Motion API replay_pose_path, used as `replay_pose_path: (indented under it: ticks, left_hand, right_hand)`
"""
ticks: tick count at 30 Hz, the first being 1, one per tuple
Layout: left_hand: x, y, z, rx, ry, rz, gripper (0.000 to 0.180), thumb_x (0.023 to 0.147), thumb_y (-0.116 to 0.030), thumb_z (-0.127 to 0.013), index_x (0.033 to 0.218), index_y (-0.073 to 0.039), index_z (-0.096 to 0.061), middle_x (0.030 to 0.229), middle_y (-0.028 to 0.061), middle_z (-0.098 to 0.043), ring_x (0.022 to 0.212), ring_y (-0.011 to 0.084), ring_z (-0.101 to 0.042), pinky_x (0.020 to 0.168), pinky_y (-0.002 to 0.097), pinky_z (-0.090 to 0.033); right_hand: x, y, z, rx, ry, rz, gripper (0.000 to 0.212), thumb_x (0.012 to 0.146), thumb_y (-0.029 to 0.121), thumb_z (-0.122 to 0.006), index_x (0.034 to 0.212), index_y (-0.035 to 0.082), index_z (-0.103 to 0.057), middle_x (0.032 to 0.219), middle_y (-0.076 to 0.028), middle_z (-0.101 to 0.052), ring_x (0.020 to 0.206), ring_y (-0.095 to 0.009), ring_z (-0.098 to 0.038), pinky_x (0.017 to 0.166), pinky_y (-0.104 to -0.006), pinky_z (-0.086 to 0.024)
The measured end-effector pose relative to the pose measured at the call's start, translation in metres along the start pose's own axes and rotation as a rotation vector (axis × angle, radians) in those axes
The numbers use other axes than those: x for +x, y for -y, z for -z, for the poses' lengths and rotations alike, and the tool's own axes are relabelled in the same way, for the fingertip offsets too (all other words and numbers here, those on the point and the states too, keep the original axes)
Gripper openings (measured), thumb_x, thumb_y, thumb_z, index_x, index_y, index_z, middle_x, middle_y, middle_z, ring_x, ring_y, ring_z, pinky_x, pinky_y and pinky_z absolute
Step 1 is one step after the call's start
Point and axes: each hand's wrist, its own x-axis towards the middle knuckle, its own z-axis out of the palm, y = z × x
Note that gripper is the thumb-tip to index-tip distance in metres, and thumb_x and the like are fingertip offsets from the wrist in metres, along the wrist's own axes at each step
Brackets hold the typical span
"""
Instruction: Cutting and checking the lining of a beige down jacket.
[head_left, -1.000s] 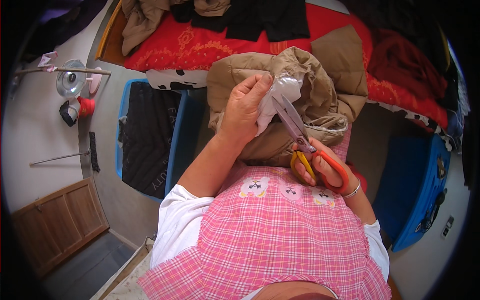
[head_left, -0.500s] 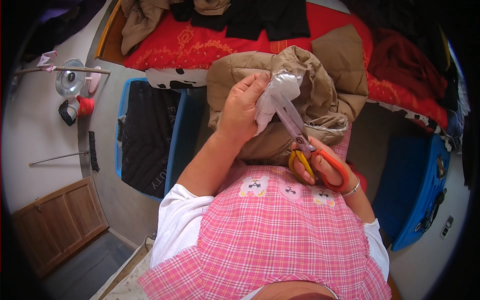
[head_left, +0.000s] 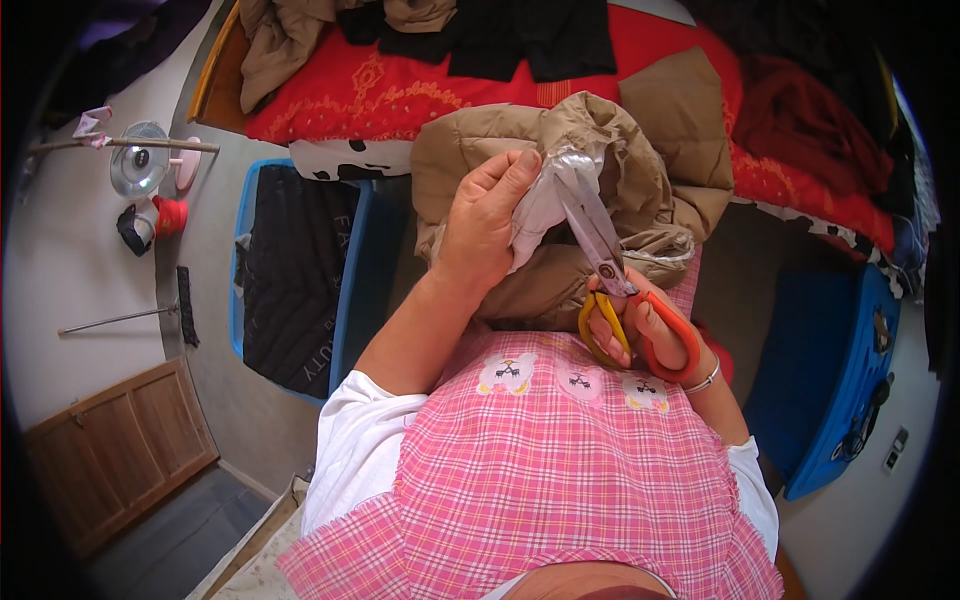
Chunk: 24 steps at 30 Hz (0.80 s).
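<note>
My left hand [head_left: 482,222] pinches a piece of thin white lining fabric [head_left: 538,217] that comes out of a tan padded jacket [head_left: 468,152]. The jacket lies bunched in front of me, partly on my lap, with frayed edges where it is opened. In my right hand [head_left: 648,325] are metal scissors [head_left: 597,232] with one orange and one yellow handle. Their blades lie nearly together and reach up to the white fabric, the tips against or just in front of it. My fingers pass through the handles.
Ahead stands a bed with a red patterned cover [head_left: 340,100], piled with dark and tan clothes. A blue bin [head_left: 352,290] holding a black padded garment is on the left. Another blue container [head_left: 815,400] stands at the right. A fan [head_left: 140,160] is by the left wall.
The scissor blades have closed from spread apart to nearly together at the white fabric. My left hand keeps its hold in almost the same place.
</note>
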Motion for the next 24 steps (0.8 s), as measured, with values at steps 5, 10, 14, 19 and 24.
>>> replay_pose_path:
  ticks: [5,10,14,19,24]
  left_hand:
    - [0.0001,0.0016,-0.0001,0.023,0.01,0.008,0.016,0.094,-0.02,-0.057,0.09,-0.005,-0.062,0.08,-0.0011,-0.063,0.069,0.0041,-0.057,0.062,0.0195,-0.047]
    - [-0.0012,0.0042,-0.0005,0.044,0.035,0.006,0.015,0.094,-0.019,-0.056,0.089,-0.005,-0.062,0.079,-0.0018,-0.062,0.069,0.0036,-0.057,0.062,0.0192,-0.047]
    - [-0.0026,0.0043,-0.0005,0.04,0.056,0.014,0.015,0.094,-0.019,-0.056,0.09,-0.005,-0.062,0.08,-0.0017,-0.063,0.069,0.0035,-0.057,0.061,0.0191,-0.047]
    - [-0.0011,0.0023,0.0004,0.07,0.024,-0.031,0.015,0.094,-0.019,-0.057,0.091,-0.006,-0.062,0.079,-0.002,-0.062,0.068,0.0036,-0.057,0.061,0.0193,-0.047]
    - [-0.0023,0.0052,0.0018,0.114,0.024,-0.004,0.014,0.093,-0.019,-0.057,0.092,-0.006,-0.062,0.078,-0.0027,-0.061,0.067,0.0028,-0.055,0.059,0.0186,-0.045]
  right_hand:
    - [0.0005,0.0004,0.0016,-0.009,0.025,0.012,0.057,0.094,0.048,-0.047,0.129,0.003,-0.037,0.08,-0.003,-0.05,0.062,-0.006,-0.046,0.049,-0.017,-0.036]
    - [0.0022,-0.0012,0.0008,-0.009,0.011,0.029,0.059,0.094,0.048,-0.046,0.129,0.003,-0.037,0.079,-0.003,-0.05,0.062,-0.006,-0.046,0.05,-0.0175,-0.036]
    - [0.0028,0.0,-0.0005,-0.01,-0.009,0.029,0.059,0.094,0.048,-0.045,0.13,0.002,-0.037,0.08,-0.004,-0.05,0.063,-0.007,-0.046,0.051,-0.0179,-0.036]
    - [0.0024,-0.0024,0.0017,-0.002,0.022,0.039,0.059,0.095,0.047,-0.044,0.131,0.001,-0.036,0.081,-0.004,-0.05,0.063,-0.007,-0.045,0.052,-0.018,-0.036]
    - [0.0021,-0.0026,0.0012,0.012,-0.014,0.043,0.059,0.095,0.047,-0.044,0.131,0.001,-0.035,0.081,-0.004,-0.049,0.063,-0.007,-0.045,0.053,-0.018,-0.036]
